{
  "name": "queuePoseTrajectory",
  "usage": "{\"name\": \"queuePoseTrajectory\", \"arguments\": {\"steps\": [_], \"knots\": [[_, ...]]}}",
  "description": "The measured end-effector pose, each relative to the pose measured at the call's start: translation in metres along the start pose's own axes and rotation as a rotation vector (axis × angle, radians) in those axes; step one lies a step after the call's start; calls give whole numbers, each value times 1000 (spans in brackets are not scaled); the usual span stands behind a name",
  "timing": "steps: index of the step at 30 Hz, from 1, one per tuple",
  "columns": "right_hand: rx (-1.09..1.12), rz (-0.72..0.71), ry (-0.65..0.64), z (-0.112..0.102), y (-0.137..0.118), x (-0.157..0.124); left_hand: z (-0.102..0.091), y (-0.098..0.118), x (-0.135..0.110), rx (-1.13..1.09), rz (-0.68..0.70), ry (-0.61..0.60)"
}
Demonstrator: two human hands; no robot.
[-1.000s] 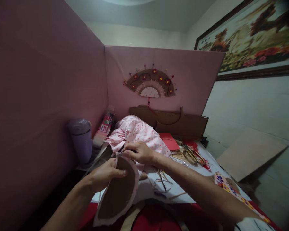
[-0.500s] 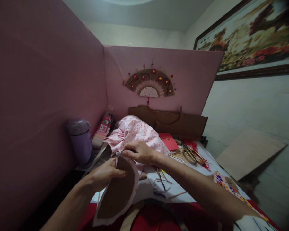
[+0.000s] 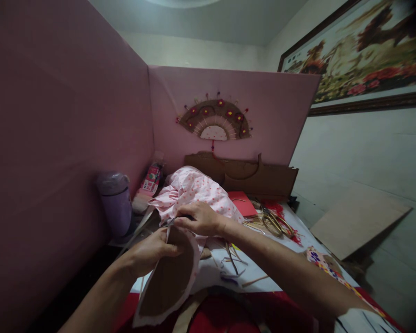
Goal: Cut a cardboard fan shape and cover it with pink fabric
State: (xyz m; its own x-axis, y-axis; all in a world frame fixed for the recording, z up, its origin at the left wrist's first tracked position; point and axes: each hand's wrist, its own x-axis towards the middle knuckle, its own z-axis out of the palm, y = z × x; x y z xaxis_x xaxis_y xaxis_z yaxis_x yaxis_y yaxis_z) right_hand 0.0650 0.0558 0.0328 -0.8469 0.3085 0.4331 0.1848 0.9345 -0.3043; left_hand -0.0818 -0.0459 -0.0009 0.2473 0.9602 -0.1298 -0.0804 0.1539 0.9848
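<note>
Two hands hold the fabric-edged cardboard piece (image 3: 166,282) over the table (image 3: 217,275): left hand (image 3: 149,252) fingers clamped on its side, right hand (image 3: 199,218) pinching its top. It is probably light, a stiff card with a floppy rim, so grip the card.

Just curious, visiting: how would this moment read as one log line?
left hand: grips cloth-edged cardboard | right hand: curled at its top edge

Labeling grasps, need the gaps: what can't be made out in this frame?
Head view: thin tool in the right hand; only a dark tip shows, fingers hide the rest.
Head view: fingers of the left hand behind the cardboard piece, hidden by it.
Head view: print on the packet, too small and dim.
Head view: patterned item, partly behind the right forearm.
</note>
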Motion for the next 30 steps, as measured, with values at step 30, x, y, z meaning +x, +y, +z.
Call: {"name": "queuePoseTrajectory", "arguments": {"steps": [30], "knots": [[632, 518, 511, -18, 10, -62, 18, 5, 20, -478, 94, 97]]}}
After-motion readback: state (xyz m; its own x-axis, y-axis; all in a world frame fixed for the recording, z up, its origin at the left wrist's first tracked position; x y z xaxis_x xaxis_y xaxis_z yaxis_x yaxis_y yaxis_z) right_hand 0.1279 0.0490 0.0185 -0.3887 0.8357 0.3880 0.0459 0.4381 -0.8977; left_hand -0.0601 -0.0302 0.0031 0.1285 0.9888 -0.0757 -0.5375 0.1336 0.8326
